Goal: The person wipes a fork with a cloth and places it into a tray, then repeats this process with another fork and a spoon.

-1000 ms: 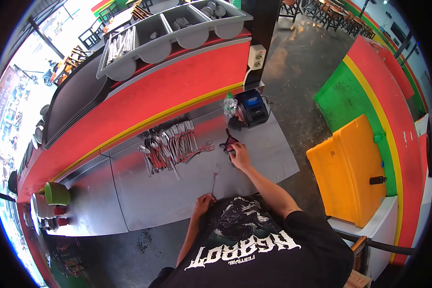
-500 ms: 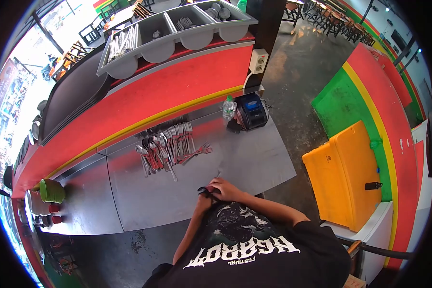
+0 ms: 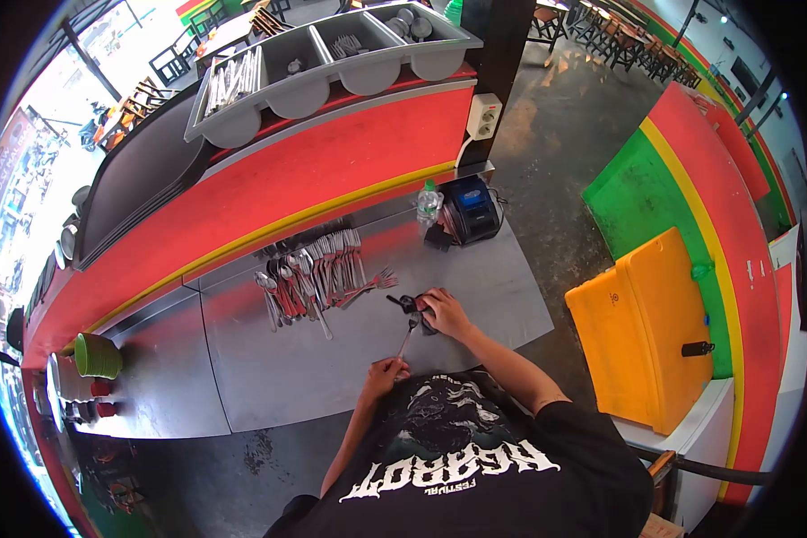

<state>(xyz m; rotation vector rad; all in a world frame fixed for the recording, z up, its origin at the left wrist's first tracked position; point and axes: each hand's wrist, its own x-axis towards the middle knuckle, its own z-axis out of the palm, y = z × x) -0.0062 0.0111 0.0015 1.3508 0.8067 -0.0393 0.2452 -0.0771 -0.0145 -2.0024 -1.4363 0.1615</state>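
Note:
My left hand (image 3: 386, 375) is closed on the handle of a thin metal fork (image 3: 407, 342), close to my shirt at the front of the steel counter. The fork's head points away from me, partly hidden by a dark cloth. That black and reddish cloth (image 3: 409, 305) is bunched in my right hand (image 3: 445, 311), whose fingers are closed around it at the fork's head. Beyond my hands, a row of spoons and forks (image 3: 309, 273) lies on the counter, with a few forks (image 3: 372, 283) angled at its right end.
A clear bottle (image 3: 429, 204) and a black-and-blue device (image 3: 471, 211) stand at the counter's back right. Green bowls (image 3: 97, 356) are stacked at the left. A grey cutlery tray (image 3: 291, 90) sits on the red ledge. A yellow box (image 3: 641, 332) stands right of the counter.
My right hand has moved forward and right with the cloth, away from my left hand. More of the fork now shows between them. The cutlery row has not changed.

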